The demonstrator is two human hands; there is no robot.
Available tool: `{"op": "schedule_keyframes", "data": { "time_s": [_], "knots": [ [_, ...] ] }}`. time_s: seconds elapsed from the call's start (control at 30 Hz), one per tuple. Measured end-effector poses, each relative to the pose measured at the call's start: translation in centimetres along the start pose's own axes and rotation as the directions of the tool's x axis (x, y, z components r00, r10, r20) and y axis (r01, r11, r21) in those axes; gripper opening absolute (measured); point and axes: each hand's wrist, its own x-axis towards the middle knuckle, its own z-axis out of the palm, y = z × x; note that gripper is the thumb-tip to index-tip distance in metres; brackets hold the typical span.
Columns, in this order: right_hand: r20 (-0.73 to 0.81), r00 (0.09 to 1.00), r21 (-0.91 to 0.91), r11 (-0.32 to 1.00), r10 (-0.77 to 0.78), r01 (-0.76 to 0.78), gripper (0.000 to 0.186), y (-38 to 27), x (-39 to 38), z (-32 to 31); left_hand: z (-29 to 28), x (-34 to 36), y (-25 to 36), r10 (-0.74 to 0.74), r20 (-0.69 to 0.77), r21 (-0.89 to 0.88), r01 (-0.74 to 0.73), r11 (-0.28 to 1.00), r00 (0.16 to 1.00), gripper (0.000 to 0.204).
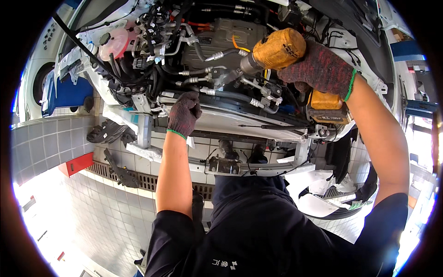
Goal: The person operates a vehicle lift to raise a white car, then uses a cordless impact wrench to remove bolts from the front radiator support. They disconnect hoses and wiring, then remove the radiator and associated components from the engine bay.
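Note:
My right hand (321, 69), in a dark red-black knit glove with a green cuff, grips a yellow cordless impact wrench (279, 48). Its battery pack (328, 115) hangs below the hand. The tool's nose (250, 63) points left over the metal pipe fittings (226, 76) in the open front bay of a car; its tip is hard to make out against the fittings. My left hand (183, 114), gloved alike, is closed at the top edge of the radiator (244, 118), left of a grey hose (230, 95). Whatever its curled fingers hold is hidden.
A pink coolant reservoir (114, 43) sits at the far left of the bay. The bare bumper beam (189, 163) crosses before my legs. Removed black parts (121, 173) lie by a floor grate (147, 183). White trim and wrapping (318, 203) lie at the right.

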Motion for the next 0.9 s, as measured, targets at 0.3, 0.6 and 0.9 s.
{"op": "schedule_keyframes", "data": {
  "time_s": [0.3,0.6,0.9],
  "knots": [
    [0.071,0.997,-0.065,0.997,-0.035,0.040,0.041,-2.9,2.0,1.1,5.2,2.9,0.2,0.353,0.314,0.949,-0.284,-0.135,0.881,0.044],
    [0.357,0.933,-0.620,0.737,-0.040,0.268,0.029,-8.1,7.9,1.2,8.9,4.0,0.3,0.259,0.304,0.865,-0.152,-0.478,0.917,0.046],
    [0.342,0.939,-0.588,0.771,-0.036,0.244,0.026,-9.8,8.2,3.5,11.5,5.3,0.1,0.270,-0.063,0.915,0.164,-0.369,0.961,0.035]
  ]
}}
